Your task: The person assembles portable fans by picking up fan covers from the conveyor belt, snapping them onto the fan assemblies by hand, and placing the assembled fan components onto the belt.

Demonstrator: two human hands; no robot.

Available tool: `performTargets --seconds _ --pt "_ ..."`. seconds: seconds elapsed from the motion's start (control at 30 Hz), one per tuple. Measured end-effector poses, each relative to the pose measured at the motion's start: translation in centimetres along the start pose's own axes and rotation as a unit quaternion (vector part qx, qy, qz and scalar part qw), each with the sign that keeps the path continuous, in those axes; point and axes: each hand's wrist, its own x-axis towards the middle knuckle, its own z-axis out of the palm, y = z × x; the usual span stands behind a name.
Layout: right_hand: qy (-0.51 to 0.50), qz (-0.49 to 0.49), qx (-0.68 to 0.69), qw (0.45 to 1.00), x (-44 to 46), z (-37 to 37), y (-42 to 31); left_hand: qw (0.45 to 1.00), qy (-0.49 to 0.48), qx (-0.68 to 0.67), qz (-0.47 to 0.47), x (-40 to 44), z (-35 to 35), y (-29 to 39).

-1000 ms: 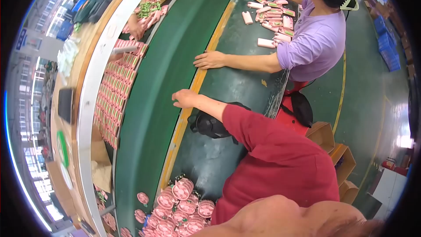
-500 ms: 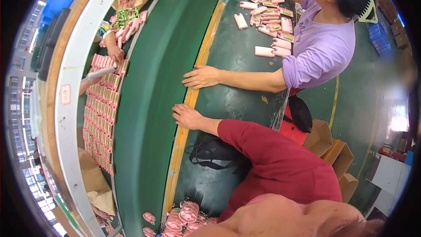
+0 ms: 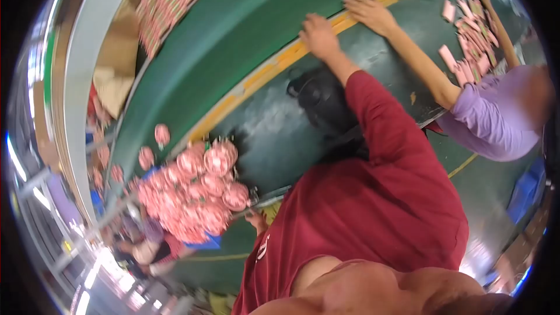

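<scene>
My right hand [image 3: 321, 36], at the end of a dark red sleeve, rests on the yellow-edged rail [image 3: 291, 52] beside the green conveyor belt [image 3: 192, 76]. Its fingers are stretched over the edge and hold nothing. Low beside my torso, my left hand [image 3: 255, 220] shows only in part near the table's near edge; its fingers are too small and blurred to read. Close to that hand lies a heap of pink round fan parts [image 3: 198, 184] with grille-like fronts. A black bag with straps [image 3: 318, 96] lies on the dark table below my right forearm.
At right a co-worker in purple [image 3: 496, 114] has one hand [image 3: 371, 16] on the same rail, near mine. Pink casings [image 3: 473, 38] lie before that person. Loose fan parts [image 3: 162, 134] sit on the belt. Rows of pink pieces [image 3: 172, 0] stand across it.
My view has swung left and down, bringing the whole fan heap and part of my left hand into sight. My right hand stays on the rail, as does the co-worker's nearer hand.
</scene>
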Motion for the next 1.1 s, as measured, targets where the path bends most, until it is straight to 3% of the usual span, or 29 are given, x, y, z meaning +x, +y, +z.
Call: performTargets --seconds 0.03,0.07,0.1,0.13,0.17,0.23,0.27,0.33,0.37,0.47,0.57,0.63,0.7,0.73,0.83,0.93,1.0,1.1 --pt "-0.003 0.003 -0.004 1.0 0.2 0.3 0.1 0.99 -0.004 -0.125 -0.067 -2.6 0.6 -1.6" --pt "-0.012 0.005 0.004 1.0 0.0 0.1 -0.2 0.961 -0.004 -0.244 -0.127 -1.6 3.7 1.2" --pt "-0.015 0.006 0.005 1.0 0.3 0.1 -0.1 0.914 -0.004 -0.365 -0.176 2.3 6.3 7.4" --pt "-0.007 0.005 -0.006 1.0 0.2 0.5 0.1 0.851 -0.004 -0.477 -0.22 0.6 5.3 8.4" --pt "-0.01 -0.004 -0.007 1.0 0.0 0.7 0.0 0.838 -0.027 -0.506 -0.201 -0.5 6.0 8.7" --pt "-0.007 0.0 -0.031 1.0 0.1 0.5 0.0 0.834 -0.057 -0.51 -0.203 -2.2 6.7 10.2" --pt "-0.009 -0.001 -0.033 0.999 0.2 0.5 -0.1 0.863 -0.042 -0.47 -0.182 -3.5 6.9 11.3" --pt "-0.015 -0.004 -0.036 0.999 0.2 0.5 -0.7 0.84 -0.073 -0.51 -0.171 -4.7 7.7 11.5" --pt "-0.021 0.0 -0.042 0.999 0.4 0.2 -0.3 0.813 -0.105 -0.563 -0.107 -4.6 8.6 10.4" --pt "-0.047 -0.002 -0.028 0.999 0.3 -0.4 -0.4 0.849 -0.124 -0.511 -0.059 -5.6 7.7 11.4" --pt "-0.019 0.02 -0.012 1.0 -0.1 0.0 -0.5 0.836 -0.131 -0.529 -0.059 -7.4 2.7 17.5" --pt "-0.019 0.027 -0.021 0.999 -0.1 0.0 -0.8 0.86 -0.121 -0.493 -0.053 -6.7 2.5 19.7" --pt "-0.015 0.029 -0.019 0.999 -0.1 -0.4 -1.0 0.819 -0.164 -0.541 0.098 -5.2 2.8 20.3" --pt "-0.016 0.037 -0.013 0.999 -0.1 -0.4 -1.0 0.849 -0.172 -0.487 0.111 -4.6 1.5 22.0" --pt "-0.023 0.046 -0.022 0.998 -0.2 -0.5 -1.0 0.868 -0.187 -0.428 0.171 -2.1 -1.5 26.9" --pt "-0.043 0.061 -0.018 0.997 -0.2 -0.4 -1.0 0.839 -0.195 -0.386 0.33 -0.4 -3.6 33.1" --pt "-0.038 0.061 -0.019 0.997 -0.2 -0.6 -1.1 0.845 -0.217 -0.272 0.406 0.0 -4.3 37.9" --pt "-0.033 0.064 -0.015 0.997 -0.2 -0.8 -1.3 0.771 -0.251 -0.204 0.548 0.0 -4.3 45.1"
